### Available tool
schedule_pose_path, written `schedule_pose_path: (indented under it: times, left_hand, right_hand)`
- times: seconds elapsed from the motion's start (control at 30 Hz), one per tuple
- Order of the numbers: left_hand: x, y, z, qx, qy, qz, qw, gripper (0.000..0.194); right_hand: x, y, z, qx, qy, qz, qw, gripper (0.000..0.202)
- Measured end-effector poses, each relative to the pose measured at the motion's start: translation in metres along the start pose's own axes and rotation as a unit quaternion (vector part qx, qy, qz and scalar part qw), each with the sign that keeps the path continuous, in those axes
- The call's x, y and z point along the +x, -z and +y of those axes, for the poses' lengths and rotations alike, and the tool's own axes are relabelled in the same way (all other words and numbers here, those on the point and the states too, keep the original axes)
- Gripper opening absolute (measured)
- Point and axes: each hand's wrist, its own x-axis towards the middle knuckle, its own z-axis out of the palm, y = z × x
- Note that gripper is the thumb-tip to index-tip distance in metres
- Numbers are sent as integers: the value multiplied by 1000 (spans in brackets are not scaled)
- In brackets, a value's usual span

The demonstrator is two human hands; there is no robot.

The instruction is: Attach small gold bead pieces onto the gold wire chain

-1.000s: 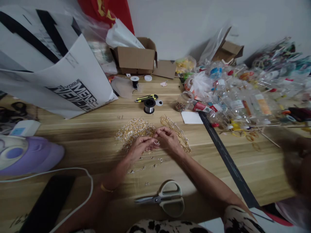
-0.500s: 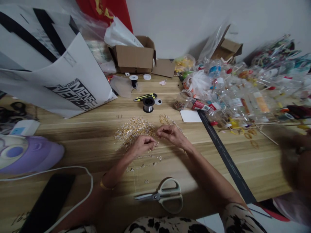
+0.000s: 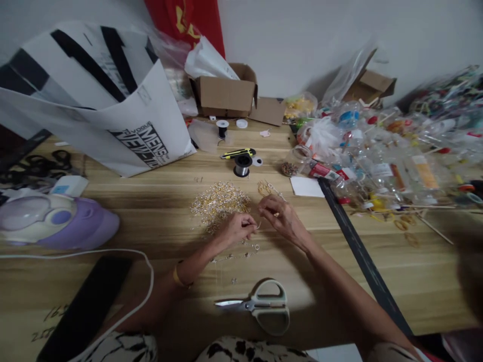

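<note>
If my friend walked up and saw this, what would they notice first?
Probably the big white bag with black lettering, standing at the upper left. Then the jumble of clear plastic bottles at the upper right, and, in the middle, a glittery gold-and-silver heap beside the left hand.

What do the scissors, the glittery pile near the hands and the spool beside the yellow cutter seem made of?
Scissors: blades look like polished metal, from their bright sheen; the pale, smooth handles are probably plastic.
Glittery pile: gold and silver glints suggest metal or metallic-coated pieces, too fine to tell which.
Spool: black, likely plastic; its shiny, silvery winding resembles metal wire.
</note>
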Motion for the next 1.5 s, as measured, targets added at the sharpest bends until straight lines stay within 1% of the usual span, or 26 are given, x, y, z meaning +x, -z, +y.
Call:
schedule_pose_path:
  times: [0.07,0.13,0.2,0.27,0.33,0.43,0.5,0.6,0.7,0.77,0.9,1.0,1.1,1.3,1.4,1.5]
  left_hand:
    - [-3,0,5,107,-28,16,994,15]
    - [-6,-1,8,187,-69,34,979,12]
    - [-7,-3,8,225,-116,21,967,12]
    - [-8,-5,5,241,-141,9,960,12]
    - [-9,-6,2,245,-147,5,958,11]
    - [-11,-5,0,243,-148,-2,959,11]
    - [-13,-5,3,243,-153,-11,958,11]
    - [-16,-3,10,256,-160,-21,953,11]
    - [-19,0,16,281,-151,-18,948,12]
    - [-22,2,18,290,-137,-6,947,12]
    - [-31,8,16,272,-114,29,955,13]
    - [-39,13,12,209,-92,53,972,13]
    - [-46,18,5,145,-65,69,985,16]
    - [-54,27,-9,108,-55,97,988,16]
    - [-57,31,-12,103,-45,98,989,18]
    - [-57,34,-13,104,-41,112,987,17]
  right_hand:
    - [-5,1,-2,-1,1,-16,1000,21]
    - [-10,-1,-1,14,-7,-25,1000,23]
    - [-16,-5,0,42,-22,-24,999,24]
    - [-22,-10,2,69,-27,-35,997,24]
    - [-26,-13,4,80,-34,-48,995,22]
    - [-32,-16,8,88,-71,-59,992,21]
    - [-34,-17,10,96,-87,-62,990,22]
    - [-37,-20,11,99,-91,-71,988,22]
    - [-37,-24,11,93,-94,-82,988,21]
    - [-36,-26,10,91,-93,-87,988,19]
    - [-30,-30,3,74,-72,-83,991,17]
    - [-25,-35,-2,63,-55,-80,993,17]
    - [-21,-43,-4,69,-47,-92,992,17]
    - [-14,-59,-5,79,-33,-113,990,17]
    - [-11,-65,-4,76,-29,-122,989,15]
    - [-9,-71,-1,85,-20,-116,989,12]
